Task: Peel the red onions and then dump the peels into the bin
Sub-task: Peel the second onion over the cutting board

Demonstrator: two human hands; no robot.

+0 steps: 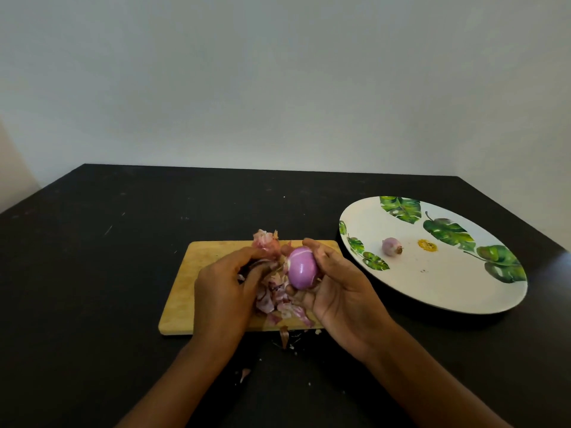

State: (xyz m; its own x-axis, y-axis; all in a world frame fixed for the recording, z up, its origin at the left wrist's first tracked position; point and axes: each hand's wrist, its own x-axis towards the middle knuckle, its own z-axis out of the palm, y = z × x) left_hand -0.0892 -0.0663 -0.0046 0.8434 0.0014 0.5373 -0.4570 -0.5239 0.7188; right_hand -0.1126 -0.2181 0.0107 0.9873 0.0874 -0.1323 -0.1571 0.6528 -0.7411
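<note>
A glossy purple onion (302, 267), mostly bare of skin, sits in my right hand (343, 291), whose fingers curl round it above the wooden cutting board (185, 291). My left hand (225, 288) pinches a strip of peel right beside the onion. A heap of pink and purple peels (278, 301) lies on the board under both hands, with more peel (265, 239) at the board's far edge. A smaller onion (391, 246) lies on the white plate with green leaves (457, 291) to the right.
The board and plate stand on a black table (108, 273) against a pale wall. A few peel scraps (284, 335) lie on the table in front of the board. A yellow stain (427, 245) marks the plate. No bin is in view.
</note>
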